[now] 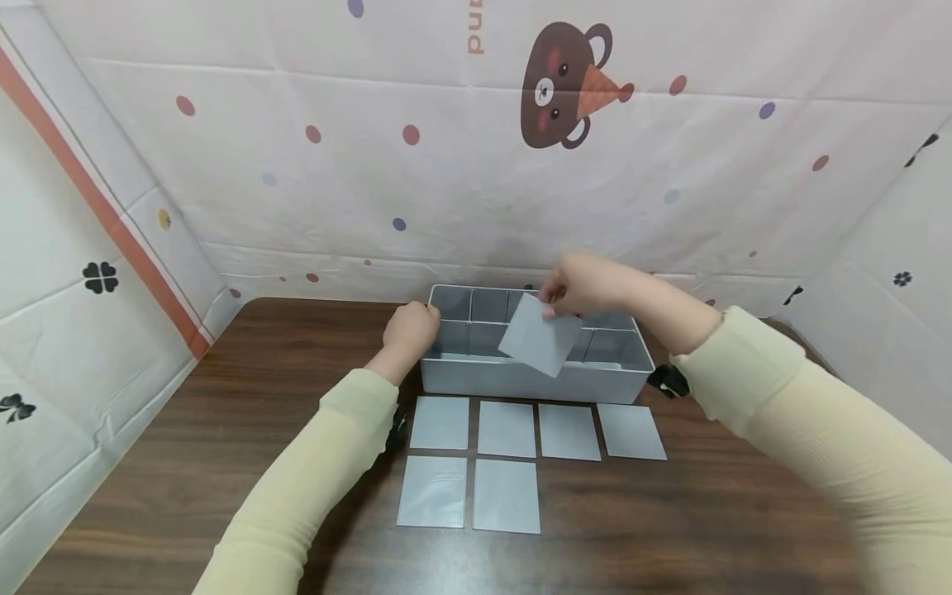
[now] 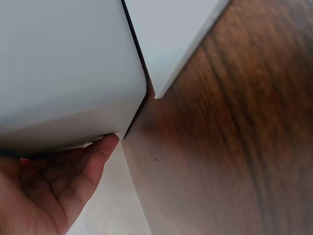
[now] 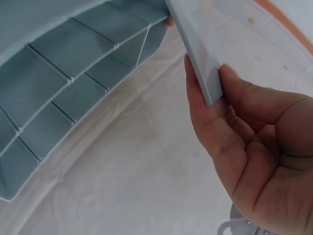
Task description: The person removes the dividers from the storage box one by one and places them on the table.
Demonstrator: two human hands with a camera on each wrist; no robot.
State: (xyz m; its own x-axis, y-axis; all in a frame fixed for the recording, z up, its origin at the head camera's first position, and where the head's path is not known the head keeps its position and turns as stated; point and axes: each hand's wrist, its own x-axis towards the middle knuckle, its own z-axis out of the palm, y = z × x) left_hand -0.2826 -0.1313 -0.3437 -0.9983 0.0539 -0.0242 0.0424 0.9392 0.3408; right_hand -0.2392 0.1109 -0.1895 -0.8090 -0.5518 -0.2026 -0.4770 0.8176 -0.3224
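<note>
A long grey storage box [image 1: 535, 383], split by thin dividers into several compartments, stands on the table. At its left end my left hand [image 1: 412, 329] grips the wall. In the left wrist view, the fingers of my left hand [image 2: 63, 181] lie bent against that end of the box [image 2: 68, 63]. Above the box, my right hand [image 1: 587, 285] pinches a thin, flat grey square panel [image 1: 539, 335] by one corner, tilted. The right wrist view shows that panel [image 3: 198, 54] between thumb and fingers of my right hand [image 3: 259, 142].
Several matching square panels lie flat in two rows in front of the box, among them one at the right end [image 1: 632, 431] and one at the lower left [image 1: 431, 492]. Behind the brown wooden table [image 1: 297, 397] hangs a white patterned cloth [image 1: 297, 182].
</note>
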